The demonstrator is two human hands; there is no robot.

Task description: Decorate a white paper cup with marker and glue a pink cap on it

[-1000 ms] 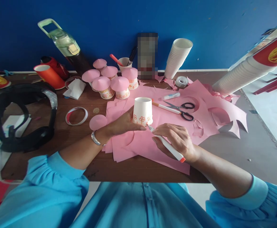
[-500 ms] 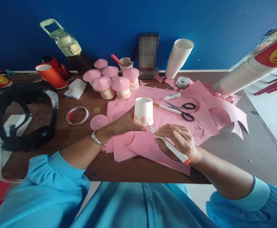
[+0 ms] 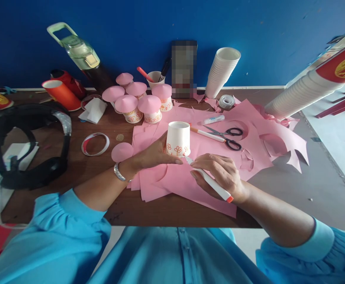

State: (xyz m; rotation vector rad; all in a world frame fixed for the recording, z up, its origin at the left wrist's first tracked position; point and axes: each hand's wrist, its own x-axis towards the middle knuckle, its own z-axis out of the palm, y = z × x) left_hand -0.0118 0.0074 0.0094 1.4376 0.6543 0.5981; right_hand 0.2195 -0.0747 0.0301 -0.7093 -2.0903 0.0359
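Observation:
My left hand [image 3: 157, 153] is closed around the side of a white paper cup [image 3: 178, 137], its thumb along the lower edge. The cup stands bottom-up, with orange-red flowers drawn round its lower band. In my right hand [image 3: 221, 175] is a white marker [image 3: 212, 184] with an orange end. Its tip meets the cup's lower edge, right of the drawn flowers. Under both hands lie sheets of pink paper [image 3: 187, 189]. Just behind the right hand rest a capped marker [image 3: 210, 134] and black-handled scissors [image 3: 230, 138].
Several decorated cups with pink cone tops [image 3: 150, 104] stand behind the left hand. A stack of white cups [image 3: 223, 73], a tape roll [image 3: 227, 101] and a glue stick [image 3: 213, 120] are farther back. At left are a tape ring [image 3: 95, 144], black headgear [image 3: 30, 179] and a bottle [image 3: 82, 53].
The marker tip stays at the cup's lower edge, with only a slight shift of the right hand. The left hand keeps its hold. The whole view has shifted slightly.

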